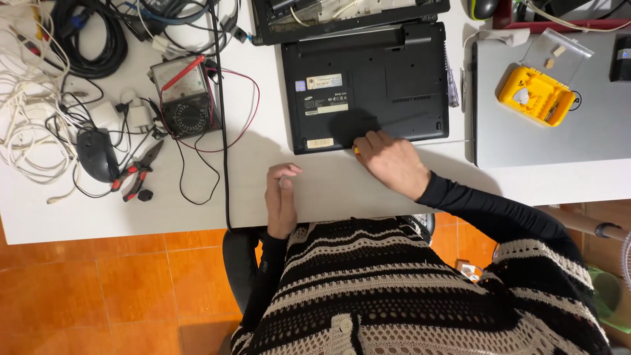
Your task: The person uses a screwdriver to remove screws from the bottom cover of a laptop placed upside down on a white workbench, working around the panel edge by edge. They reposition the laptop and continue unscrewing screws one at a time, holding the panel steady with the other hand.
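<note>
A black laptop [368,85] lies upside down on the white table [197,190], its underside with stickers facing up. My right hand [392,161] rests at the laptop's near edge, fingers curled around a small tool with a yellow tip that just shows by the thumb. My left hand [281,197] lies on the table near the front edge, fingers loosely closed; something small may be pinched in them, but I cannot tell.
A grey closed laptop [552,131] on the right carries a yellow bit case [536,95] with an open clear lid. At left lie an analogue multimeter [184,95], red-handled pliers [137,172], a black mouse [96,154] and tangled cables [39,79]. Another opened laptop [342,16] sits behind.
</note>
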